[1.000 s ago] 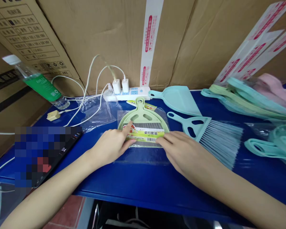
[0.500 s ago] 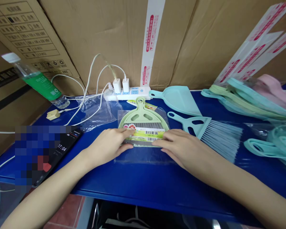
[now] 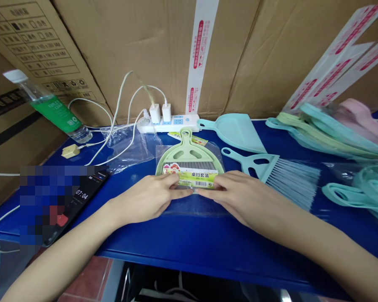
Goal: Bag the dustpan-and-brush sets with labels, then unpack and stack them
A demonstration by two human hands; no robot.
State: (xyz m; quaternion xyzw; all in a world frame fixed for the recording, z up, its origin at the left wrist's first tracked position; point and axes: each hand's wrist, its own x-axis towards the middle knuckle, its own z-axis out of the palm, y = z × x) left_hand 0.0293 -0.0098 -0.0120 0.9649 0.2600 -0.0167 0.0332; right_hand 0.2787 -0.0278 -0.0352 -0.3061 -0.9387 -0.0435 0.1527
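A pale green dustpan and brush set lies in a clear plastic bag on the blue table, its handles pointing away from me. Across its grey bristles sits a printed label card with mushroom pictures and a barcode. My left hand is closed on the left end of the card and bag. From the other side my right hand grips the right end. Both thumbs stretch along the card's lower edge, their tips almost meeting at the middle. The fingertips partly cover the card's ends.
Behind the pack are a blue dustpan, a blue brush and a white power strip. More bagged sets pile up at right. A bottle, cables, a loose plastic bag and a phone are at left.
My thumbs have moved inward along the card's lower edge until their tips nearly meet. My left hand has shifted slightly right; the card's print is now sharper.
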